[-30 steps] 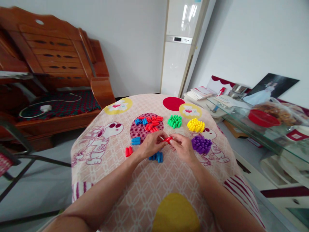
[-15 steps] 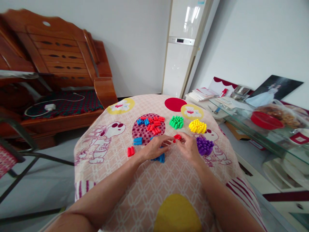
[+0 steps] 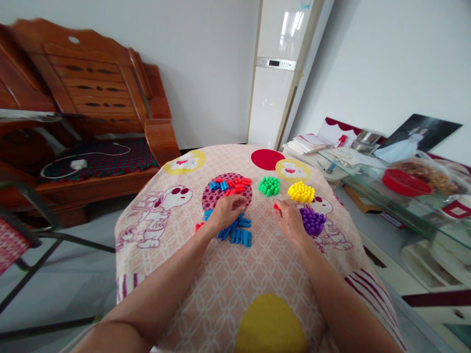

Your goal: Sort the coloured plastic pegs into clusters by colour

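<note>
My right hand (image 3: pixel 290 221) is closed in a pinch around a small red plastic piece (image 3: pixel 276 207), between the green and purple groups. Over the near edge of the red pile, my left hand (image 3: pixel 228 214) has its fingers loosely bent and apart, with nothing visible in them. Beyond its fingertips lie several red plastic pieces (image 3: pixel 241 181), with a few blue pieces (image 3: pixel 220 185) at their left. More blue plastic pieces (image 3: pixel 241 237) are spread below the left hand. Its wrist partly hides another red piece (image 3: pixel 199 227).
Green pegs (image 3: pixel 269 186), yellow pegs (image 3: pixel 300 192) and purple pegs (image 3: pixel 312 222) stand in tight clusters at the right. A patterned cloth (image 3: pixel 217 289) covers the table. A glass shelf (image 3: pixel 401 196) with a red bowl (image 3: pixel 406 183) stands right; a wooden bench (image 3: pixel 88 103) is at left.
My left hand has moved away from the right hand, left and forward to the red pile. The right hand has shifted slightly right, keeping the red piece.
</note>
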`<action>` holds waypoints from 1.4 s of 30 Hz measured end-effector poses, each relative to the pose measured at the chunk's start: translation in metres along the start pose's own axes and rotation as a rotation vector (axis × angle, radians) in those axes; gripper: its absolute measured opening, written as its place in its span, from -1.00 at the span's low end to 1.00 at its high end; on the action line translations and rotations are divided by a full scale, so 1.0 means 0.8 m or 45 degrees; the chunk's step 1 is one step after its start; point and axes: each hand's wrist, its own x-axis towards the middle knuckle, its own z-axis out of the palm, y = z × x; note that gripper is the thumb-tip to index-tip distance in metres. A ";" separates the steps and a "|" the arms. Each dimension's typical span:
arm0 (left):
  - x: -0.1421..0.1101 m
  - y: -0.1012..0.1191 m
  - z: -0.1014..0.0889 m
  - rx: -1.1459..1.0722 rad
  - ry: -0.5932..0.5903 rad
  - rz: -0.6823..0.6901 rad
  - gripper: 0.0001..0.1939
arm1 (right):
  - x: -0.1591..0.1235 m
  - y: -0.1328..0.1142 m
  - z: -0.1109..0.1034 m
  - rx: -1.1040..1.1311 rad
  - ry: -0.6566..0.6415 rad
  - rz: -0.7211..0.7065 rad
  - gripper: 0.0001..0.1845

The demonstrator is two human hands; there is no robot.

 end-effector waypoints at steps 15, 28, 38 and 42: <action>0.110 -0.022 0.008 1.067 -0.075 -0.117 -0.65 | -0.004 0.002 0.004 -0.035 0.012 0.046 -0.54; 0.093 0.022 0.029 0.501 -0.038 0.082 -0.70 | -0.002 0.005 0.008 -0.001 -0.016 0.070 -0.60; 0.069 0.013 0.077 0.016 -0.251 0.247 -0.73 | -0.002 0.004 0.001 0.037 -0.047 0.080 -0.68; 0.073 0.019 0.083 0.031 -0.224 0.278 -0.74 | -0.001 0.004 0.001 0.032 -0.052 0.086 -0.67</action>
